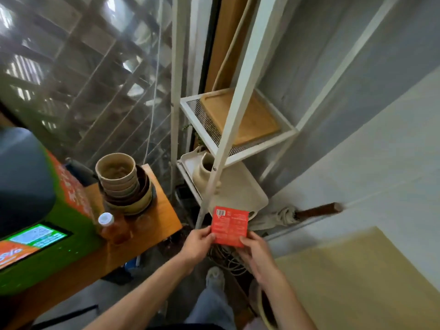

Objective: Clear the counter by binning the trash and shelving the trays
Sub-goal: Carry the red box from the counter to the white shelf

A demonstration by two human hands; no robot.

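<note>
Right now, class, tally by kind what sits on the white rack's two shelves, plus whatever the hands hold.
Wooden tray: 1
Cream tray: 1
Cream vase: 1
Red packet, pinched by left hand and right hand: 1
Total: 4

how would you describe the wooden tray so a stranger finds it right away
Start at the tall white metal shelf rack by the grey wall. On its upper mesh shelf lies a flat, light-brown rectangular wooden tray with a raised rim. The cream plastic tray one shelf below is paler and has a vase on it.
</note>
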